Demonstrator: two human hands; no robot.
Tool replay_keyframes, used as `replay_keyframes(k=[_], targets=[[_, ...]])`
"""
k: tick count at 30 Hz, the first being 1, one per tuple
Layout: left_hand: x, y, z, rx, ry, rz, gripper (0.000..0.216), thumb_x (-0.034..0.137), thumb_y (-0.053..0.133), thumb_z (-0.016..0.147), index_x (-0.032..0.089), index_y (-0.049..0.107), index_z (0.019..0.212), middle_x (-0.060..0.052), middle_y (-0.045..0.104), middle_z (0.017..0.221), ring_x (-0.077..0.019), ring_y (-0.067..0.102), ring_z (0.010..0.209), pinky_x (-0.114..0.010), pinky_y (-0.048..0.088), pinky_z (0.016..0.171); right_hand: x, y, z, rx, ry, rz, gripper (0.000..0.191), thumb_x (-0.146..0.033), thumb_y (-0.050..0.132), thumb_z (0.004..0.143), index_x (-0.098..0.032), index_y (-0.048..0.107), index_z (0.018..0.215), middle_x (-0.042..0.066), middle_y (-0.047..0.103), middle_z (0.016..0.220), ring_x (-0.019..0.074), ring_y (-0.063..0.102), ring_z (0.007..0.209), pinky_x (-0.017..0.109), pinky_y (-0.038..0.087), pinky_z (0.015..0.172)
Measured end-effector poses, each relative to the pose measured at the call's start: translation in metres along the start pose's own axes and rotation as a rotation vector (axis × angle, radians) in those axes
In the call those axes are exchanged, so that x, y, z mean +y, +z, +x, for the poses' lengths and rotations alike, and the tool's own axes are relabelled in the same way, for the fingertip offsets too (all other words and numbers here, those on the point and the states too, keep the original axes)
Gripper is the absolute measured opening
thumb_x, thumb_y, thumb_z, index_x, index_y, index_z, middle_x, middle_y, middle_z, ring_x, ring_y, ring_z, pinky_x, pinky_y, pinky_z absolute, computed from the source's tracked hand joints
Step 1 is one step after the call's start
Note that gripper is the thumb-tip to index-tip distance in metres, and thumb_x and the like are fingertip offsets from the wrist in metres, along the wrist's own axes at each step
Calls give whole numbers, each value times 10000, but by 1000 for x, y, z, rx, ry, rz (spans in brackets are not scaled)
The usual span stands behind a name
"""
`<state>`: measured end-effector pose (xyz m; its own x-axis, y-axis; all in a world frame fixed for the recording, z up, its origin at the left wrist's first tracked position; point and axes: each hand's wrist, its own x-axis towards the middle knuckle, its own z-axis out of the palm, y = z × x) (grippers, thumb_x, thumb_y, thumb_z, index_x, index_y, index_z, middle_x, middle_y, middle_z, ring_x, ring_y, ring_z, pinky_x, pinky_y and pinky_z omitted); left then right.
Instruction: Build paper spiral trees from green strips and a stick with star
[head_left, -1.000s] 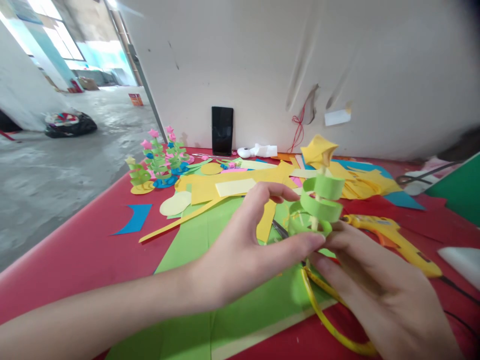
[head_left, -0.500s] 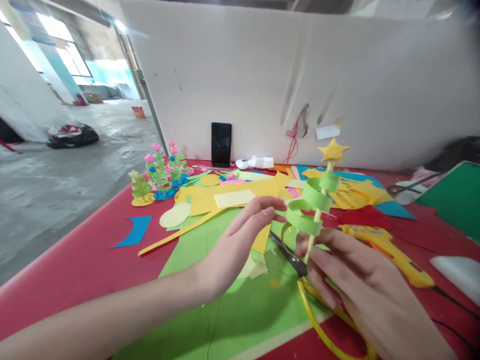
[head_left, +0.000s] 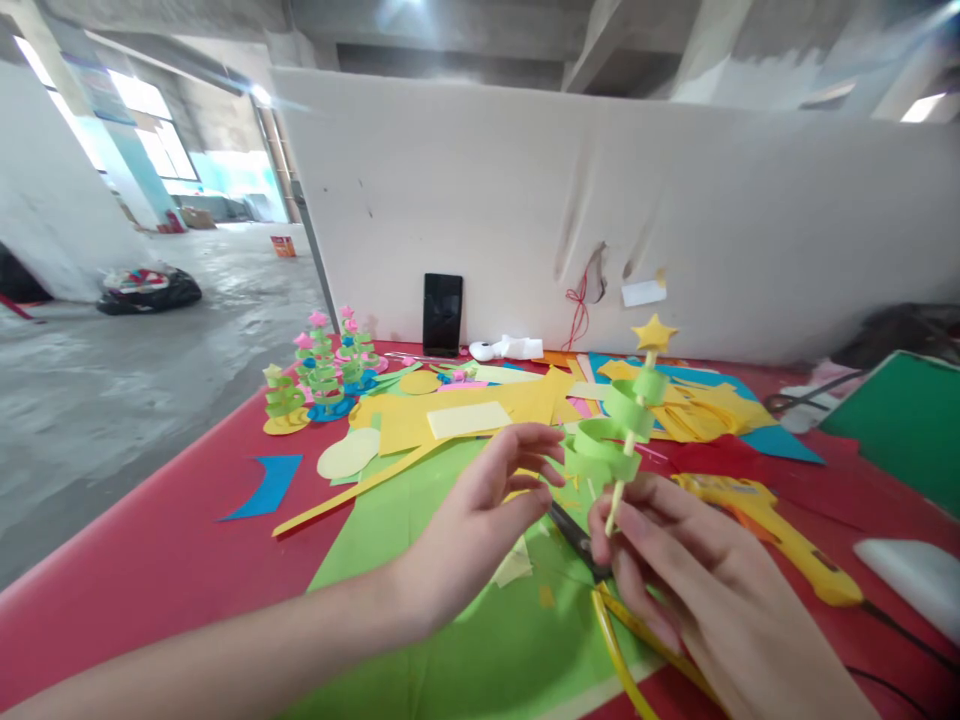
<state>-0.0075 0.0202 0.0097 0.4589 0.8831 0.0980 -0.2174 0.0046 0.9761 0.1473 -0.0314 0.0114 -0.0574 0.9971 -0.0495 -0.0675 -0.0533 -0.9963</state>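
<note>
My right hand [head_left: 697, 590] pinches the lower end of a thin stick that carries a green paper spiral tree [head_left: 615, 435] topped by a yellow star [head_left: 654, 333]. The tree stands tilted slightly right above the table. My left hand [head_left: 480, 515] hovers just left of the spiral with fingers apart, fingertips close to the lowest green coil; whether they touch it is unclear. Under both hands lies a green paper sheet [head_left: 420, 560] with yellow-handled scissors [head_left: 607, 590] on it.
A yellow glue gun [head_left: 765, 520] lies right of my hands on the red table [head_left: 150, 560]. Finished paper trees [head_left: 322, 370] stand at the back left. Yellow and blue paper scraps [head_left: 487, 400] cover the middle. A black phone [head_left: 441, 313] leans on the white board.
The paper tree has been raised and straightened, its star now clear. My left hand let go of the lower coil and opened. The view tilted upward.
</note>
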Motion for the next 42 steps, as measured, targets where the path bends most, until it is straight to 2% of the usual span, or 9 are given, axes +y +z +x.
replay_keyframes(k=[5, 10, 15, 18, 23, 29, 32, 37, 42], targets=[[0, -1, -1, -28, 59, 116, 284, 177, 537, 813, 248, 500, 1085, -10, 525, 1152, -156, 484, 1065, -320, 363, 953, 0, 2, -1, -9, 9, 13, 183, -386, 577, 805, -205, 581, 832, -18, 585, 680, 2, 368, 389, 168, 266, 406], [3, 1, -3, -26, -27, 143, 203, 201, 502, 813, 194, 519, 1015, -65, 544, 1115, -204, 479, 1100, -377, 362, 959, 1, 3, 0, 29, 35, 60, 195, -387, 616, 772, -218, 582, 863, -13, 613, 702, 2, 370, 377, 175, 286, 409], [-1, 0, -2, -18, -15, 121, 239, 137, 470, 794, 222, 526, 1010, -35, 558, 1103, -188, 477, 1103, -352, 353, 958, 0, 6, 1, 21, 61, 63, 179, -372, 595, 790, -196, 596, 824, -13, 603, 680, -4, 363, 381, 159, 264, 407], [-2, -2, 0, 73, 39, 120, 318, 110, 455, 803, 275, 508, 1069, 15, 531, 1177, -157, 450, 1131, -312, 320, 980, -1, 7, 2, 14, 68, 77, 166, -353, 593, 794, -196, 598, 848, -10, 604, 694, -6, 359, 387, 155, 244, 404], [8, -7, 2, 209, 179, 155, 164, 264, 492, 861, 270, 526, 1021, 14, 515, 1160, -160, 394, 1181, -294, 271, 1009, 1, 9, 1, 4, 78, 87, 163, -344, 585, 806, -182, 596, 805, -17, 588, 676, -13, 353, 381, 158, 219, 402], [17, -9, 2, 136, 236, 260, 110, 316, 578, 814, 228, 577, 881, -9, 518, 1121, -178, 398, 1182, -288, 293, 982, 5, 10, 1, -79, 140, 170, 156, -329, 594, 806, -174, 597, 803, -16, 586, 676, -24, 349, 364, 156, 185, 384], [16, -8, 1, 141, 210, 242, 107, 305, 601, 801, 226, 536, 833, 8, 505, 1112, -159, 403, 1166, -282, 281, 978, 8, 11, 3, -128, 204, 260, 141, -307, 607, 801, -169, 590, 789, -27, 570, 657, -26, 360, 366, 145, 196, 382], [17, -10, 2, 192, 177, 176, 163, 336, 592, 804, 245, 510, 911, 7, 507, 1089, -162, 414, 1127, -290, 299, 939, 14, 13, 6, -191, 252, 326, 149, -300, 615, 798, -158, 586, 764, -32, 571, 650, -34, 370, 356, 136, 185, 380], [22, -12, 4, 168, 190, 253, 149, 367, 589, 797, 223, 583, 836, -1, 521, 1087, -171, 434, 1101, -262, 326, 894, 17, 14, 5, -154, 260, 307, 158, -317, 633, 782, -163, 601, 793, -25, 584, 646, -24, 378, 369, 131, 220, 395]])
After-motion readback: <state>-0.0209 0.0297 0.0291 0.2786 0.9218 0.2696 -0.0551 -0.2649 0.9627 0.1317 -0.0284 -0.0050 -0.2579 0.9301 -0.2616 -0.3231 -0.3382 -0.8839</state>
